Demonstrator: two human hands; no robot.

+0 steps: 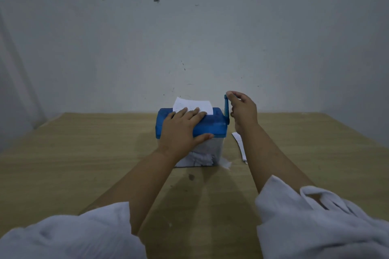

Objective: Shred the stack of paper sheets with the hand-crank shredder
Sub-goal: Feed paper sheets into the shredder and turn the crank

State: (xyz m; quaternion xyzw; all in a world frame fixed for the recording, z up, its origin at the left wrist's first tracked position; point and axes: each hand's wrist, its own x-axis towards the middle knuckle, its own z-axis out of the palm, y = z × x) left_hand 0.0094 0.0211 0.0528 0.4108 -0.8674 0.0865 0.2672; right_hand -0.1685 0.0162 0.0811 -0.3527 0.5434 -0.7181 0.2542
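Observation:
The hand-crank shredder (pixel 216 125) has a blue top and a clear bin (pixel 207 153) holding white shreds. It stands mid-table near the wall. A white sheet (pixel 192 104) sticks up from its slot. My left hand (pixel 183 128) lies flat on the blue top, fingers straight toward the sheet, thumb over the front edge. My right hand (pixel 242 109) pinches the knob of the blue crank (pixel 226 109), which points upward at the shredder's right side.
The wooden table (pixel 84 153) runs up to a grey wall. More white paper (pixel 240 146) lies on the table right of the shredder, partly behind my right forearm. A paper scrap (pixel 226 164) sits at the bin's front right corner.

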